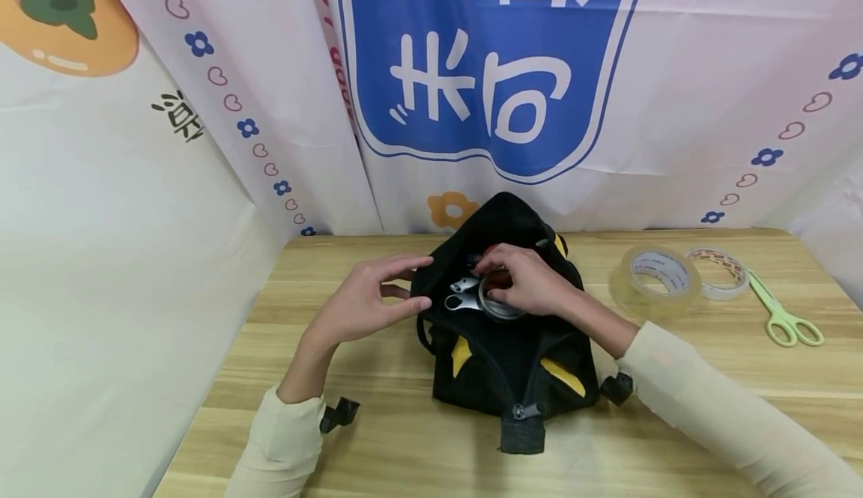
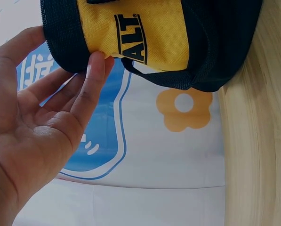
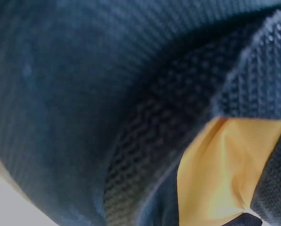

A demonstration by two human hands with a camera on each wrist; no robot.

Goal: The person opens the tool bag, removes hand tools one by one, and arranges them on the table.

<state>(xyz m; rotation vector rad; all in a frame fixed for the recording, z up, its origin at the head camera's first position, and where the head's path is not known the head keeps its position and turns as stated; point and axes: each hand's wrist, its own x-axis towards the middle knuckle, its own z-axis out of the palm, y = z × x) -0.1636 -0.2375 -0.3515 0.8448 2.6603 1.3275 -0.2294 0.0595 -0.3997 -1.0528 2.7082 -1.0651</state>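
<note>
A black-and-yellow tool bag (image 1: 485,389) stands on the table with its zipped mouth spread wide. My left hand (image 1: 360,299) holds the bag's left rim. In the left wrist view, its fingertips (image 2: 97,63) touch the yellow side panel. My right hand (image 1: 533,281) reaches into the bag, its fingers bent around a grey-rimmed round roll (image 1: 502,312). Beside that roll, silver tool ends (image 1: 461,301) and a bit of red (image 1: 491,249) show inside. Only the bag's dark fabric (image 3: 60,117) and a yellow panel (image 3: 222,174) fill the right wrist view; the hand is hidden there.
To the right of the bag lie a wide roll of clear tape (image 1: 657,277), a thinner tape roll (image 1: 721,273) and light green scissors (image 1: 785,314). A printed cloth (image 1: 418,191) hangs behind the wooden table (image 1: 377,408).
</note>
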